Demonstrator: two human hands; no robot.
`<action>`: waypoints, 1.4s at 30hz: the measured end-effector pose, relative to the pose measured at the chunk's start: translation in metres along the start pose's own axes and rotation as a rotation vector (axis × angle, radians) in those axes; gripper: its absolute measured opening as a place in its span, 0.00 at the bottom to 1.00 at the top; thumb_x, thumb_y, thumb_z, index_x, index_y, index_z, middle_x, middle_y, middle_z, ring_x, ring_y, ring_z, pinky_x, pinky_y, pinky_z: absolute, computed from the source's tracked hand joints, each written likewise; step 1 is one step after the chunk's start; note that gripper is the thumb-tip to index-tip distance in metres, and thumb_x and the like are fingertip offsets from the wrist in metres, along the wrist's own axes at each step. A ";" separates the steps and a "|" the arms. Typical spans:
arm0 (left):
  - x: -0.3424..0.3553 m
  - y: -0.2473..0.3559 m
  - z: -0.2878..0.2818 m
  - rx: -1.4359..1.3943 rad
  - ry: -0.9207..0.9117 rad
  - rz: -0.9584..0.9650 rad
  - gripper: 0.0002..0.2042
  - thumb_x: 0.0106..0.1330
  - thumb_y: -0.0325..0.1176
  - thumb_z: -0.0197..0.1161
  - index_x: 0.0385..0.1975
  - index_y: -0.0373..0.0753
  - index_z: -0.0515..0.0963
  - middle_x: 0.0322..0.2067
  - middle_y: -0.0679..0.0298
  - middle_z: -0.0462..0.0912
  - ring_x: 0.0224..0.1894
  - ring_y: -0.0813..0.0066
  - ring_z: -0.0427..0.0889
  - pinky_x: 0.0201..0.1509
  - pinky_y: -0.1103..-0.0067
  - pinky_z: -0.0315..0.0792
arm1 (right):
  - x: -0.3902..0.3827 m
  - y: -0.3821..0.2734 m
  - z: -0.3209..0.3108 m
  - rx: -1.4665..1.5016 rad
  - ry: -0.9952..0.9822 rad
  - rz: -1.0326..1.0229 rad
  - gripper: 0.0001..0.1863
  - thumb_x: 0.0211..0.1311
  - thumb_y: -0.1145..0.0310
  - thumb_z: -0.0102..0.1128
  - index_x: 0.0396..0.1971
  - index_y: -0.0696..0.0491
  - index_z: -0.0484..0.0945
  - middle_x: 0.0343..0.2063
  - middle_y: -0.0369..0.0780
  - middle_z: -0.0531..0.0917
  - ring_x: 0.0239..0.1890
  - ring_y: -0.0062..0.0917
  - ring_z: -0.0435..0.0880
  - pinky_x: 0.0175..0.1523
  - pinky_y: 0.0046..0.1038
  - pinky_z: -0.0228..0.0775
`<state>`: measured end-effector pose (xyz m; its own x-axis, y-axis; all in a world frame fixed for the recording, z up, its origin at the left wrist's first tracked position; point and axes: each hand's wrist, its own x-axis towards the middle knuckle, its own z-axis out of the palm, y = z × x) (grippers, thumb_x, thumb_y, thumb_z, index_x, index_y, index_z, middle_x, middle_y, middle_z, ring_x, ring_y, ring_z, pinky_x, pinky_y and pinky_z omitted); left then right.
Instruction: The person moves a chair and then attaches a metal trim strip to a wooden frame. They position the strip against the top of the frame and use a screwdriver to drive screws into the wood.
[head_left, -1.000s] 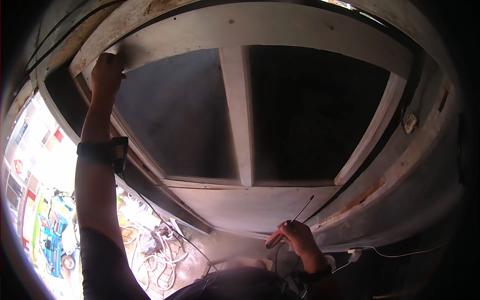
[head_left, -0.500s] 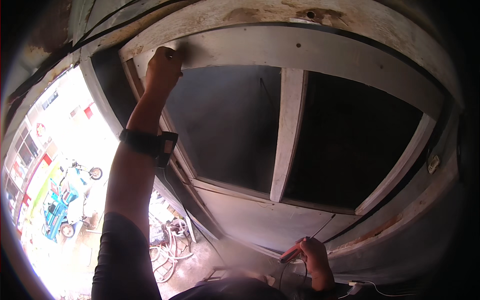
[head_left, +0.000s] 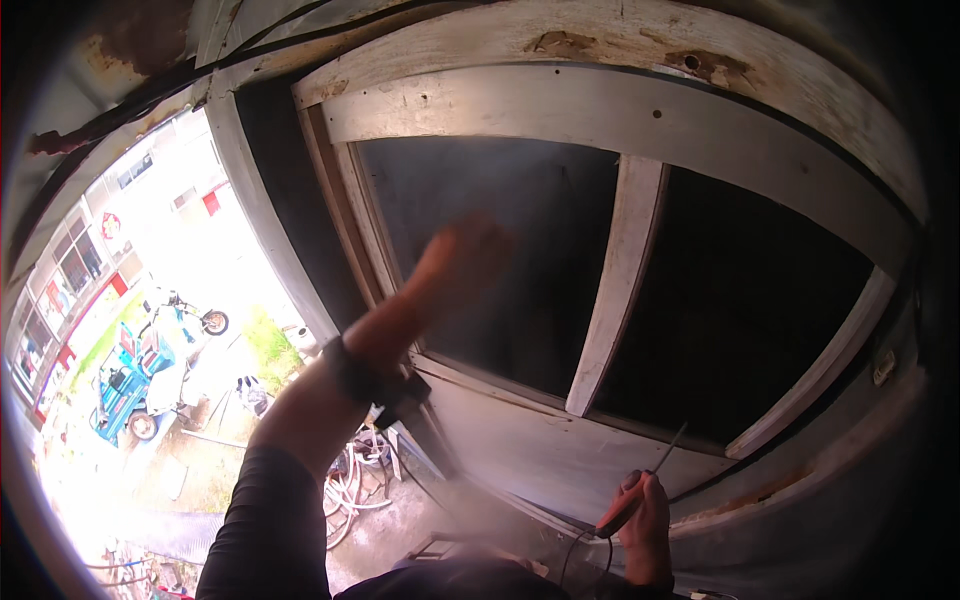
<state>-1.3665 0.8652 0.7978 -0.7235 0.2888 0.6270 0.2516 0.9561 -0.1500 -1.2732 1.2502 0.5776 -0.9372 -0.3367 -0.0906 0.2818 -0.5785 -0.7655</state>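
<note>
In front of the dark left pane of a white wooden frame point(head_left: 630, 250) is my left hand point(head_left: 462, 262), smeared by motion. Its fingers cannot be made out, and it looks apart from the wood. A black band with a dark square piece point(head_left: 375, 385) circles that wrist. Low on the right, my right hand point(head_left: 645, 515) is closed round a corded tool with a red handle point(head_left: 620, 512) and a thin metal rod point(head_left: 668, 448). The rod points up and to the right, towards the frame's lower rail point(head_left: 560, 405). A dark cord hangs from the handle's lower end.
Above the frame runs a worn white beam point(head_left: 480, 45). To the left, a bright opening shows a blue three-wheeled cart point(head_left: 130, 395) outside. A heap of pale hose point(head_left: 350, 500) lies on the floor below. A small fitting point(head_left: 884, 367) sits on the right wall.
My left hand has left the upper left part of the frame's top rail and moved down and right. My right hand keeps the tool, its rod tilted more steeply. The whole view has shifted slightly.
</note>
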 end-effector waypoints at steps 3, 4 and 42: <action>-0.055 0.115 0.028 -0.534 -0.373 -0.263 0.15 0.68 0.45 0.53 0.40 0.39 0.75 0.39 0.52 0.79 0.43 0.49 0.80 0.48 0.61 0.74 | 0.021 0.014 0.001 0.298 -0.088 -0.020 0.20 0.66 0.45 0.54 0.33 0.49 0.75 0.31 0.35 0.78 0.33 0.30 0.75 0.39 0.33 0.64; -0.073 0.134 0.042 -0.556 -0.475 -0.228 0.13 0.66 0.42 0.55 0.40 0.39 0.76 0.39 0.53 0.79 0.43 0.50 0.80 0.47 0.61 0.75 | 0.026 0.016 0.018 0.399 -0.017 0.013 0.20 0.67 0.45 0.53 0.31 0.48 0.75 0.31 0.36 0.78 0.33 0.30 0.75 0.39 0.33 0.64; -0.016 0.124 -0.128 -0.075 0.353 0.141 0.17 0.58 0.22 0.64 0.49 0.36 0.75 0.37 0.55 0.82 0.31 0.62 0.85 0.31 0.75 0.79 | 0.078 -0.170 0.267 -0.002 -0.332 -0.222 0.11 0.69 0.60 0.53 0.30 0.50 0.74 0.16 0.27 0.67 0.13 0.08 0.59 0.16 0.15 0.47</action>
<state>-1.2417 0.9727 0.8672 -0.4163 0.3701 0.8305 0.3889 0.8981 -0.2053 -1.3398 1.1237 0.8710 -0.8577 -0.4260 0.2878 0.0793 -0.6627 -0.7447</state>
